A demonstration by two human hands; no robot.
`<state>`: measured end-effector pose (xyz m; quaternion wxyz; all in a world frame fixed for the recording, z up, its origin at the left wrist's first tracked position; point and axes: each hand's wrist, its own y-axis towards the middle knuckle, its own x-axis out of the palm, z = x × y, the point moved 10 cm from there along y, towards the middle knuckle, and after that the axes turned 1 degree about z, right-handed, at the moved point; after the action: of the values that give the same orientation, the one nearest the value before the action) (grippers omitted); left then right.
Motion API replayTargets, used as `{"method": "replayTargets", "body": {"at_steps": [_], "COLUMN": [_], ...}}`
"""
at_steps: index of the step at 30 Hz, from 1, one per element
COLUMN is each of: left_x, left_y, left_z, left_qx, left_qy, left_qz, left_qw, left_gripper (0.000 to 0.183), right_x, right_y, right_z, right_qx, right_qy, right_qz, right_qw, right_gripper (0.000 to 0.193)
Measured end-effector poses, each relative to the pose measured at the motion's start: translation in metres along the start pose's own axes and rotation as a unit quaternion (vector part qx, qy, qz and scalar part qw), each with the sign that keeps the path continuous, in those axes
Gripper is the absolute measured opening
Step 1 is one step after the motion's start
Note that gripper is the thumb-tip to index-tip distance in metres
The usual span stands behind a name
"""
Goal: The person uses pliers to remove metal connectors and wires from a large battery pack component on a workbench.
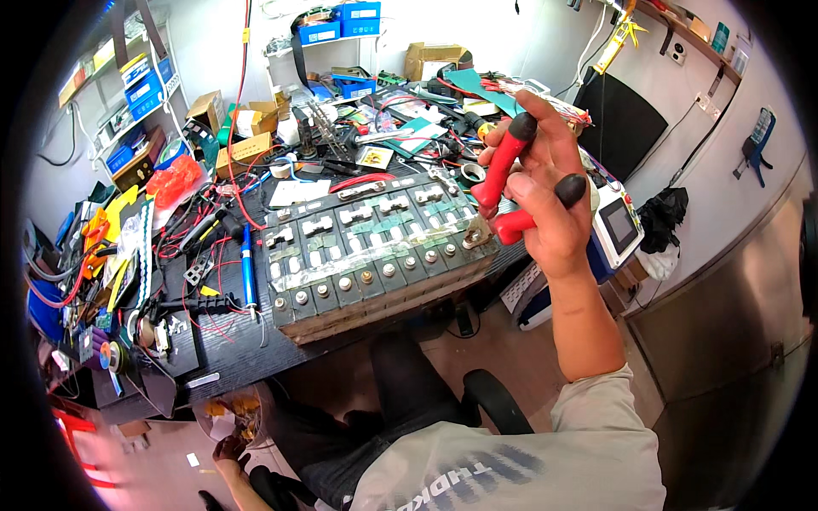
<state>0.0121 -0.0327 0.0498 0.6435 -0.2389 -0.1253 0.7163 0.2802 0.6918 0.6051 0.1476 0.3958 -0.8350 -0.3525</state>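
Note:
A pair of pliers with red, black-tipped handles (504, 166) is in my right hand (552, 209), which is closed around it. The handles are spread apart, with the pliers near the right end of a battery pack (383, 272). Their jaws are hard to make out against the brownish terminal (477, 233) there; I cannot tell whether they touch it. The pack is a row of dark upright cells with round bolts, metal link bars and clear tape across the top. Low beside the chair, my left hand (228, 453) hangs by a waste bin (256, 417), its fingers apart and seemingly holding nothing.
Tools, wires and parts clutter the black table (226, 375), including a blue pen-like tool (248, 268) left of the pack. An orange-red plastic bag (175, 180) and small boxes lie behind. A white-and-blue machine with a screen (618, 223) stands at right. A chair armrest (494, 400) is below.

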Motion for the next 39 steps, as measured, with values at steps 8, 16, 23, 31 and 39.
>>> {"method": "replayTargets", "body": {"at_steps": [8,16,23,31,39], "left_x": [0.006,0.008,0.008,0.012,0.012], "left_y": [-0.006,-0.009,-0.013,-0.013,-0.016], "left_z": [0.009,0.01,0.013,0.014,0.015], "left_qx": [0.018,0.006,0.008,0.002,-0.001], "left_qy": [-0.004,0.003,0.007,0.019,0.011], "left_qz": [-0.007,-0.018,-0.013,-0.004,-0.011], "left_qw": [1.0,1.0,1.0,1.0,1.0], "left_gripper": [0.036,0.036,0.037,0.038,0.035], "right_x": [0.004,0.013,0.015,0.002,-0.004], "right_y": [0.031,0.036,0.023,0.004,-0.002], "right_z": [0.03,0.049,0.026,0.01,0.007], "right_qx": [0.102,0.149,0.05,-0.011,-0.024], "right_qy": [0.025,0.091,0.048,0.134,0.139], "right_qz": [-0.027,-0.06,-0.045,-0.018,-0.016], "right_qw": [0.994,0.983,0.997,0.991,0.99], "right_gripper": [0.069,0.069,0.067,0.068,0.079]}}
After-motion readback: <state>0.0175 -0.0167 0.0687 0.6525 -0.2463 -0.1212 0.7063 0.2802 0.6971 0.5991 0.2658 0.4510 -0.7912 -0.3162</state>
